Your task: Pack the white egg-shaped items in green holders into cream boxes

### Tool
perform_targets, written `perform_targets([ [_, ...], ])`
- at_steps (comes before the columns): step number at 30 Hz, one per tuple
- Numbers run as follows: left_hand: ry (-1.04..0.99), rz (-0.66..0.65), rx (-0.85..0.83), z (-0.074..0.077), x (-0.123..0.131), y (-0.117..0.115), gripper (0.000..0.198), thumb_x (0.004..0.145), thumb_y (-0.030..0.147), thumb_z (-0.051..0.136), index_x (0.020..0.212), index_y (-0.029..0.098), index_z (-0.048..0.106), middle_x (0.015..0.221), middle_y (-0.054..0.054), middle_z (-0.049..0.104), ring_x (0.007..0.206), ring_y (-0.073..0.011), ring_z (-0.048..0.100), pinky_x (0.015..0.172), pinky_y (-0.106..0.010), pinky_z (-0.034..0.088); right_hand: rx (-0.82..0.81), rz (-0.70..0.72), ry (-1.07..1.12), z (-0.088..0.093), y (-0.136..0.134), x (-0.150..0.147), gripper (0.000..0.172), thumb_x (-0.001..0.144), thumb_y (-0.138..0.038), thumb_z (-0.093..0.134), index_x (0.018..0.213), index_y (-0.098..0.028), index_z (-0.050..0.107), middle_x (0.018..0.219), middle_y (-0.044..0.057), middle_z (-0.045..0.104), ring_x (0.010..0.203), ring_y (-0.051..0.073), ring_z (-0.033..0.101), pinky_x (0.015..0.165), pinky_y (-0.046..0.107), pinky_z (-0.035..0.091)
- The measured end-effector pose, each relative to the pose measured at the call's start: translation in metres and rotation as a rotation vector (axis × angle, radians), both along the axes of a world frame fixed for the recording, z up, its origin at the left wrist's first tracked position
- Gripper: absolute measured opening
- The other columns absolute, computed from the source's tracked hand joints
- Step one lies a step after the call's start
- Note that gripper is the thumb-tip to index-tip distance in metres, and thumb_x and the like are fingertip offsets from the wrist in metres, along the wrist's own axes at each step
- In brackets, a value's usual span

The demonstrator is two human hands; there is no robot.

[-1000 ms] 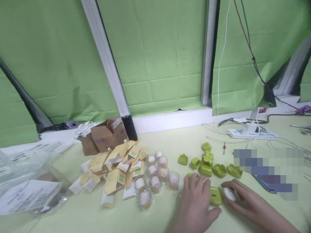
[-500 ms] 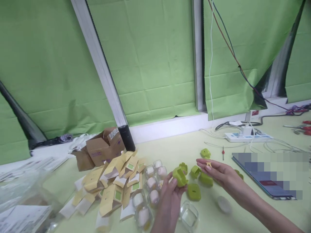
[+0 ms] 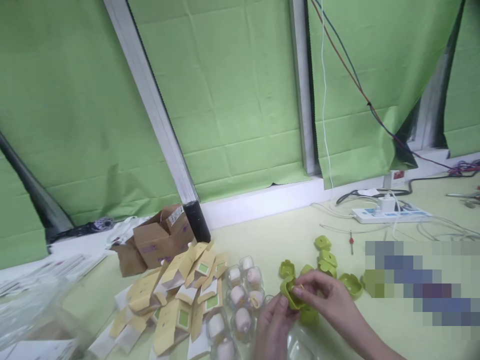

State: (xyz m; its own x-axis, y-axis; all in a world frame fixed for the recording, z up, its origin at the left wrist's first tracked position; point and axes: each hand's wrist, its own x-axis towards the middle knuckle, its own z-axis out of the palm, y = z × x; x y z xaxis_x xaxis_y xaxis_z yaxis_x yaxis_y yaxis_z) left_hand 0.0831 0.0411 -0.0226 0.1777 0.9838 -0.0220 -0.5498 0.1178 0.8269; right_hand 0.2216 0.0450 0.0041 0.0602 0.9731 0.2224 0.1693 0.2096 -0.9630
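Observation:
My left hand [image 3: 275, 322] is closed round a hollow green cup-shaped piece [image 3: 285, 294] with its opening facing up and right. My right hand [image 3: 333, 302] reaches over from the right, thumb and fingers pinched at the opening of that piece. A sliver of a small yellow piece [image 3: 302, 286] shows at its fingertips; the rest is hidden. Around the hands lie several more green parts, among them a flower-edged one [image 3: 287, 269], a wider one [image 3: 350, 285] and a squarish one [image 3: 323, 243]. Below the hands is a clear plastic shell [image 3: 300, 346], partly covered.
Left of my hands, clear cases with pale rounded pieces [image 3: 243, 320] stand in rows beside a heap of folded yellow boxes [image 3: 172, 305]. Farther back are a brown carton [image 3: 161, 237], a black cylinder [image 3: 197, 222], a red-collared tool [image 3: 351, 241] and a power strip [image 3: 392, 214] with cables.
My right hand has moved left and down, bringing the small yellow piece to the green cup-shaped piece. The left hand has shifted slightly right and down. The view has shifted a little.

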Motion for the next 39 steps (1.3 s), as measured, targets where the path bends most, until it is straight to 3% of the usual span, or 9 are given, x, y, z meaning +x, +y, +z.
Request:
perform_targets([
  [4, 0.029, -0.043, 0.012, 0.006, 0.002, -0.006, 0.029, 0.067, 0.035, 0.074, 0.087, 0.014, 0.074, 0.087, -0.012, 0.072, 0.082, -0.0218, 0.065, 0.076, -0.030, 0.048, 0.043, -0.007, -0.125, 0.003, -0.004, -0.001, 0.021, 0.074, -0.039, 0.065, 0.077, -0.020, 0.071, 0.071, 0.004, 0.070, 0.068, 0.020, 0.061, 0.063, 0.032, 0.050],
  [8, 0.046, -0.045, 0.012, 0.011, -0.001, -0.007, 0.025, 0.070, 0.032, 0.071, 0.088, 0.015, 0.073, 0.087, -0.010, 0.072, 0.082, -0.0196, 0.065, 0.076, -0.027, 0.049, 0.201, -0.020, -0.340, 0.005, -0.008, 0.004, 0.017, 0.081, -0.035, 0.059, 0.080, -0.022, 0.069, 0.079, 0.004, 0.071, 0.077, 0.023, 0.061, 0.075, 0.040, 0.048],
  [14, 0.069, -0.038, 0.013, 0.008, -0.005, -0.005, 0.026, 0.072, 0.033, 0.070, 0.090, 0.014, 0.072, 0.094, -0.011, 0.071, 0.088, -0.0197, 0.064, 0.082, -0.028, 0.049, 0.374, -0.020, -0.471, 0.003, -0.012, 0.008, 0.013, 0.086, -0.027, 0.052, 0.086, -0.024, 0.065, 0.083, 0.005, 0.069, 0.078, 0.023, 0.059, 0.068, 0.037, 0.049],
  [19, 0.078, -0.025, 0.009, 0.010, -0.005, -0.008, 0.023, 0.072, 0.031, 0.070, 0.088, 0.015, 0.072, 0.092, -0.009, 0.072, 0.086, -0.0191, 0.064, 0.081, -0.029, 0.049, 0.371, 0.042, -0.412, 0.004, -0.013, 0.007, 0.014, 0.088, -0.024, 0.050, 0.093, -0.024, 0.064, 0.083, 0.003, 0.069, 0.072, 0.019, 0.060, 0.064, 0.033, 0.049],
  [28, 0.173, 0.034, -0.010, 0.007, -0.007, -0.006, 0.025, 0.062, 0.033, 0.077, 0.081, 0.017, 0.073, 0.082, -0.006, 0.071, 0.076, -0.0171, 0.063, 0.074, -0.027, 0.051, 0.364, 0.075, -0.490, 0.005, -0.014, 0.001, 0.016, 0.087, -0.019, 0.050, 0.079, -0.021, 0.064, 0.071, 0.001, 0.065, 0.069, 0.018, 0.058, 0.065, 0.033, 0.045],
  [33, 0.215, -0.013, 0.047, 0.013, -0.008, -0.009, 0.025, 0.065, 0.034, 0.074, 0.083, 0.016, 0.073, 0.087, -0.008, 0.071, 0.081, -0.0200, 0.063, 0.076, -0.029, 0.050, 0.369, 0.046, -0.495, 0.006, -0.016, 0.001, 0.020, 0.087, -0.020, 0.047, 0.070, -0.021, 0.057, 0.067, 0.001, 0.061, 0.065, 0.017, 0.055, 0.061, 0.031, 0.045],
  [36, 0.156, -0.005, 0.001, 0.019, -0.008, -0.011, 0.027, 0.067, 0.034, 0.073, 0.085, 0.014, 0.072, 0.088, -0.010, 0.072, 0.082, -0.0201, 0.064, 0.078, -0.029, 0.049, 0.350, 0.040, -0.447, 0.006, -0.016, 0.004, 0.016, 0.086, -0.019, 0.045, 0.074, -0.022, 0.056, 0.070, 0.001, 0.061, 0.067, 0.018, 0.056, 0.061, 0.031, 0.046],
  [39, 0.211, 0.021, -0.060, 0.017, -0.008, -0.010, 0.025, 0.059, 0.031, 0.079, 0.076, 0.014, 0.071, 0.075, -0.007, 0.071, 0.070, -0.0167, 0.064, 0.069, -0.026, 0.049, 0.298, 0.081, -0.438, 0.007, -0.015, 0.008, 0.014, 0.083, -0.017, 0.048, 0.071, -0.022, 0.055, 0.070, 0.000, 0.060, 0.068, 0.018, 0.056, 0.062, 0.030, 0.046],
])
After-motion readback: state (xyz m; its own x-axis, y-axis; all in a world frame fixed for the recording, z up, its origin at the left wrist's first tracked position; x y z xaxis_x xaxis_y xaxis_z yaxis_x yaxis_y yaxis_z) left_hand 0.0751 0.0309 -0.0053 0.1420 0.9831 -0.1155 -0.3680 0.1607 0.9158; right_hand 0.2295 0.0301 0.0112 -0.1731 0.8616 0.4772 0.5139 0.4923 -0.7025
